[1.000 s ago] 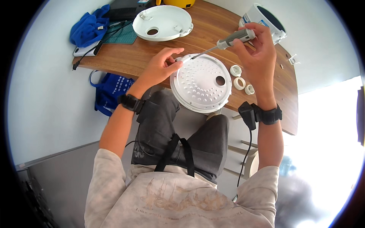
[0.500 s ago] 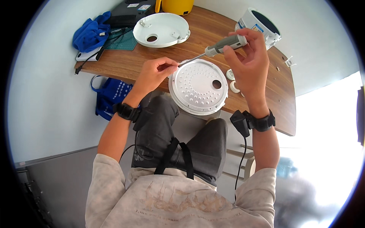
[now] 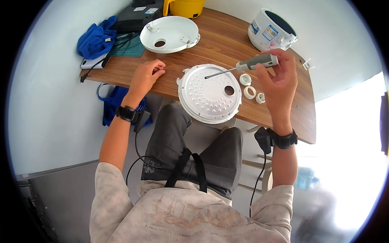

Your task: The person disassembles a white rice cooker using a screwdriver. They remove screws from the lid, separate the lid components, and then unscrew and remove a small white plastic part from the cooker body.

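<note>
A screwdriver (image 3: 257, 62) with a grey and white handle is in my right hand (image 3: 279, 79), its thin shaft slanting down to the left over the round white metal plate (image 3: 206, 107). This disc has rows of raised bumps and one round hole, and it overhangs the table's near edge. Left of the plate and apart from it, my left hand (image 3: 145, 79) is held over the table edge with its fingers curled together. Whatever may be between those fingertips is too small to see.
Several white rings (image 3: 250, 92) lie right of the plate. Behind are a round white lid (image 3: 172, 36), a yellow pot (image 3: 186, 7) and a white cylindrical appliance body (image 3: 269, 32). A blue cloth (image 3: 95, 38) and a green mat (image 3: 131, 47) sit at the left. A blue bag (image 3: 109, 109) hangs below.
My left hand has drawn away to the left from the plate's rim. My right hand has shifted right and nearer, taking the screwdriver's tip off the rim to above the bumps.
</note>
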A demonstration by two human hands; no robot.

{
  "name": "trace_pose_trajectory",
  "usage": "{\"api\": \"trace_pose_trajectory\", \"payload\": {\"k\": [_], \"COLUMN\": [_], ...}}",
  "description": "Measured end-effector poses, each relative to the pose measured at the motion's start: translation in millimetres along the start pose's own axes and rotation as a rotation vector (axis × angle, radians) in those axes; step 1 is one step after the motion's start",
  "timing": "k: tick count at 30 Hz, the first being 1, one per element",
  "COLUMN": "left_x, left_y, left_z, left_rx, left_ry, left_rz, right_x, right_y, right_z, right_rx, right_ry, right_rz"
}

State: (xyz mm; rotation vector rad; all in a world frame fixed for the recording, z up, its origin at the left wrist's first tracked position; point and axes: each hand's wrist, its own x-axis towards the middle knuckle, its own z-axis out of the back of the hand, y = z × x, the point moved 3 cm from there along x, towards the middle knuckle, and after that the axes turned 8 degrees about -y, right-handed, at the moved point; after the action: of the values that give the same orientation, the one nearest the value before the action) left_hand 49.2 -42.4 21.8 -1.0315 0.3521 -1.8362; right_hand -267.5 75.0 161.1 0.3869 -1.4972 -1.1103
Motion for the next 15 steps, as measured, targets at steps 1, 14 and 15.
{"api": "trace_pose_trajectory", "payload": {"k": [1,14,15], "left_x": [0,-15,-17], "left_y": [0,25,26], "left_z": [0,12,10], "left_rx": [-0.011,-0.26,-0.309], "left_ry": [0.001,-0.083,-0.11], "left_rz": [0.003,0.246,0.251], "right_x": [0,-18,-20], "right_y": [0,2,2], "right_z": [2,60,67], "right_rx": [0.007,-0.048,-0.057], "right_ry": [0.0,-0.158,-0.177], "right_rz": [0.003,0.007,0.013]}}
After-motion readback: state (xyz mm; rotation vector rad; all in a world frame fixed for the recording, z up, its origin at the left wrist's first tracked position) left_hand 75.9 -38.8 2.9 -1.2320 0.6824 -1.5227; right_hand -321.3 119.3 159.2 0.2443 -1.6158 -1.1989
